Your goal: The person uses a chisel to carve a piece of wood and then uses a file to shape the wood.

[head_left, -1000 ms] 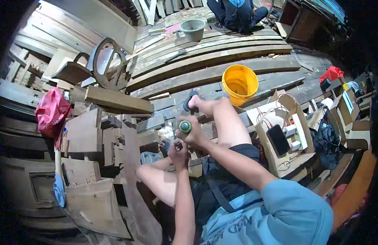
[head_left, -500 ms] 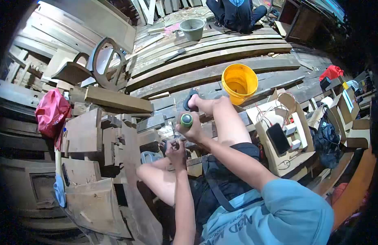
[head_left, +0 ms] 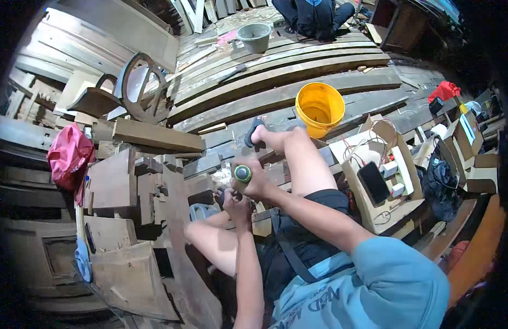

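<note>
My right hand point(head_left: 255, 183) is wrapped round a tool with a round green-and-black handle point(head_left: 243, 174). The butt of the handle faces up toward me, and its working end is hidden below the hand. Close beside it on the left, my left hand point(head_left: 237, 204) has its fingers bent in a pinch. A small dark piece shows at its fingertips, too small to name. Both hands are low between my bent legs, over the wooden work spot. A grey-blue plastic object point(head_left: 202, 211) lies just left of my left hand.
A yellow bucket point(head_left: 319, 109) stands ahead, with long planks point(head_left: 287, 82) behind it. Right of my leg, a cardboard box point(head_left: 369, 211) holds a phone point(head_left: 373, 182), wires and a power strip. Wooden blocks point(head_left: 112, 181) and a red bag point(head_left: 71, 153) are left. Another person point(head_left: 317, 19) sits beyond a grey bucket point(head_left: 254, 38).
My right hand and the green-and-black handle have moved slightly down and left, nearer my left hand. The left hand stays nearly in place. The view has shifted a little.
</note>
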The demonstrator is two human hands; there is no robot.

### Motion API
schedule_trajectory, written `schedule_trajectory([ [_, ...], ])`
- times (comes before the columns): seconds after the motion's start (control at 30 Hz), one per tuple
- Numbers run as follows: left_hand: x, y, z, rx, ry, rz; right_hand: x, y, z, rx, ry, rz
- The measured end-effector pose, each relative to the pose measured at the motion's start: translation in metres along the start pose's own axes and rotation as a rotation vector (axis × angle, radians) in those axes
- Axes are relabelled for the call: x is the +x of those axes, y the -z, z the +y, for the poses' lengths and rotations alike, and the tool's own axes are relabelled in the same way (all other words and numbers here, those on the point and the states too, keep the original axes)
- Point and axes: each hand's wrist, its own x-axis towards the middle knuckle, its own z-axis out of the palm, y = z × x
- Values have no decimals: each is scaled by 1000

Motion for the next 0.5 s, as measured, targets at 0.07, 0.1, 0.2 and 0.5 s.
schedule_trajectory([
  [0.07, -2, 0, 5, -22, 14, -9, -1, 1, 3, -19, 6, -11],
  [0.1, 0, 1, 7, -43, 29, -18, 1, 2, 4, -37, 11, -22],
  [0.2, -7, -6, -48, 220, -122, -94, 5, 5, -13, 24, 25, 11],
  [0.5, 1, 3, 0, 10, 63, -57, 1, -7, 4, -114, 110, 100],
])
